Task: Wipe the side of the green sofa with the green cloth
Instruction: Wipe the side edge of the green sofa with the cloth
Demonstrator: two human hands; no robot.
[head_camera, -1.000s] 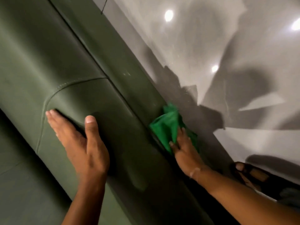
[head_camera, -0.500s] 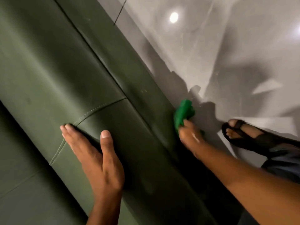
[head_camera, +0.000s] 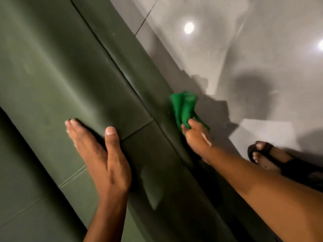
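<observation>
While gripped – green cloth (head_camera: 183, 106) bunched, lengthwise up-frame.

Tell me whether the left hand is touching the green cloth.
Apart. The head view shows the left hand flat on the sofa top, with bare upholstery between it and the green cloth, which the right hand grips.

Sofa: we see the green sofa (head_camera: 52, 70), dark matte with stitched seams, running diagonally.
Cloth: we see the green cloth (head_camera: 183, 107) bunched, pressed against its lower side.
</observation>
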